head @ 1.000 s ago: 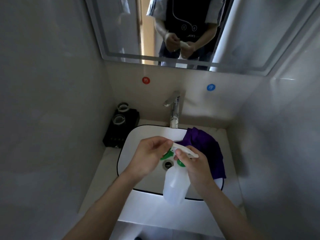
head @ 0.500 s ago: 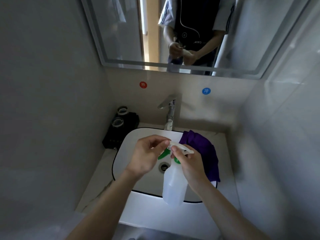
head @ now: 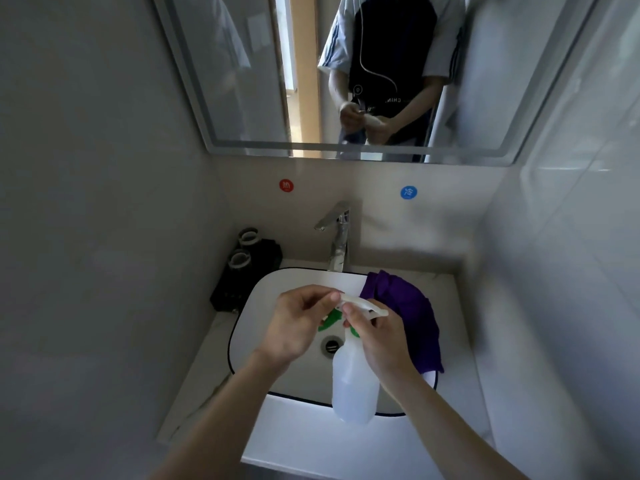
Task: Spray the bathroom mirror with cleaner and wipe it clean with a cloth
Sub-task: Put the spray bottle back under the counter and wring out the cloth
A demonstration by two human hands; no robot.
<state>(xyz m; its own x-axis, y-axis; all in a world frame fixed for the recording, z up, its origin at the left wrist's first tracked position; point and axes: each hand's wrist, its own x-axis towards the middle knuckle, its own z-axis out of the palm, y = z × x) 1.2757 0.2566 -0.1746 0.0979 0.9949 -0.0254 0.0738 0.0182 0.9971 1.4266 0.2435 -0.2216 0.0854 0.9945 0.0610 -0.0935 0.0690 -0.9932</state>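
A translucent white spray bottle (head: 353,386) with a green trigger hangs over the sink basin (head: 263,303). My right hand (head: 379,341) grips its neck just under the white spray head. My left hand (head: 294,323) pinches the nozzle end of that head with thumb and fingertips. A purple cloth (head: 412,317) lies draped over the basin's right rim, behind my right hand. The mirror (head: 242,81) hangs on the wall above and reflects my torso and both hands.
A chrome faucet (head: 337,237) stands behind the basin. A black holder with two cups (head: 247,268) sits on the counter at the left. Red (head: 286,185) and blue (head: 408,192) stickers mark the wall. Walls close in on both sides.
The view has tilted upward, so more of the mirror shows. Both hands keep their hold on the spray bottle, with the left fingers shifting slightly at the nozzle.
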